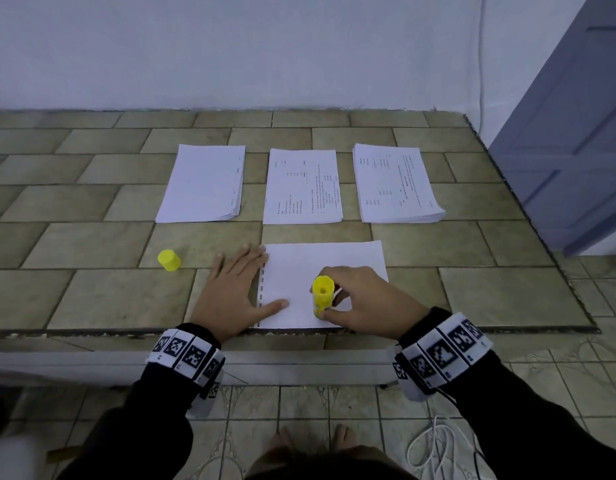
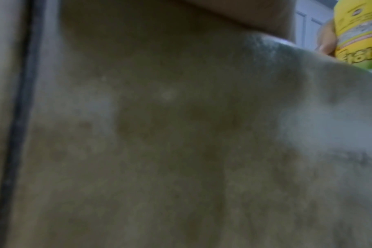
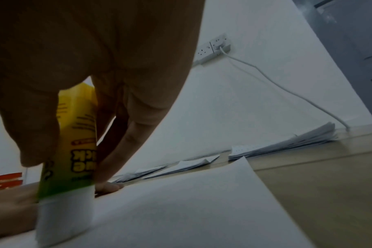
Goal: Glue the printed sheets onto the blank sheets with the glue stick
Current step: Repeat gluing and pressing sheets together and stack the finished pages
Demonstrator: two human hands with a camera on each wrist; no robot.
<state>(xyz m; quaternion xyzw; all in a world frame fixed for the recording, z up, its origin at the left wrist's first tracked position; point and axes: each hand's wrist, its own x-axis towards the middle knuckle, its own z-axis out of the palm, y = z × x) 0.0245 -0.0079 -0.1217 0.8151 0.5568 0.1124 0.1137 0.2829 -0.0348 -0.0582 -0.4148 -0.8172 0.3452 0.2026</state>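
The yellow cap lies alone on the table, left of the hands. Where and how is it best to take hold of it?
Pinch the yellow cap across its round side wall, coming from above. It is a short cylinder tipped over on the table with bare space around it. The left hand, lying flat on the blank sheet, is probably the nearer.

Tiled counter [image 1: 92,244] — three paper stacks [image 1: 202,183], one sheet [image 1: 334,261], apparently a yellow cap [image 1: 169,260].
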